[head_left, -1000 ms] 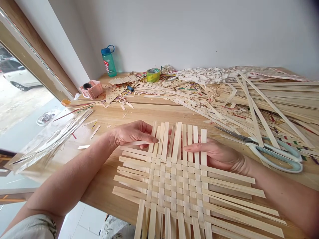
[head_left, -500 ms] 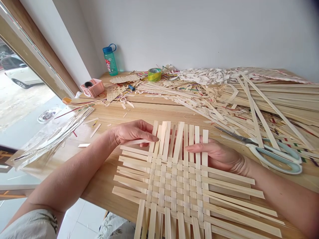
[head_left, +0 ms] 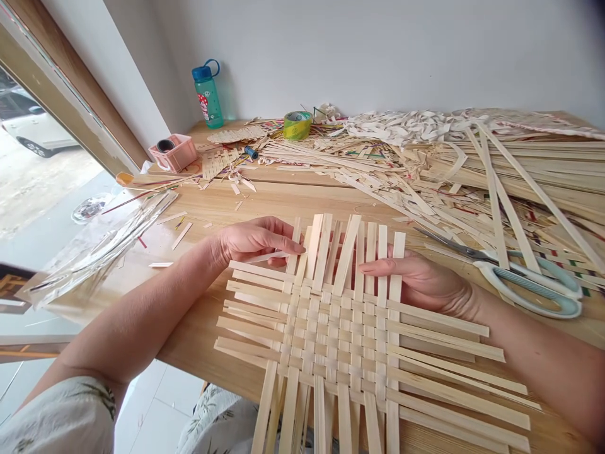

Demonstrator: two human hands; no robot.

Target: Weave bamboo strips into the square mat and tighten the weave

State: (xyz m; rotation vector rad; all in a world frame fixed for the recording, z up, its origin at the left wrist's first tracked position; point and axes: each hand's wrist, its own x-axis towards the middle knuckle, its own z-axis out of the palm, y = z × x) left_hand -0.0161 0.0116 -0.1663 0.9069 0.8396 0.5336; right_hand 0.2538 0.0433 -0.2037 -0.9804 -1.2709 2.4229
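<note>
A half-woven mat point(head_left: 340, 334) of pale bamboo strips lies on the wooden table point(head_left: 198, 353) in front of me. My left hand point(head_left: 250, 243) pinches the end of a loose horizontal strip point(head_left: 262, 257) at the mat's upper left edge. My right hand point(head_left: 420, 280) reaches in from the right with its fingers slid among the upright strips at the mat's top, some strips over the fingers. Both hands touch the mat.
Grey-handled scissors point(head_left: 520, 280) lie just right of my right hand. A large heap of bamboo strips point(head_left: 472, 170) covers the back right. A tape roll point(head_left: 297, 124), a teal bottle point(head_left: 208, 94), a pink box point(head_left: 173, 152) and clear plastic wrap point(head_left: 104, 246) sit at back and left.
The view has tilted slightly, so the mat sits higher in the picture. Both hands stay at the mat's top edge, the left still pinching the strip.
</note>
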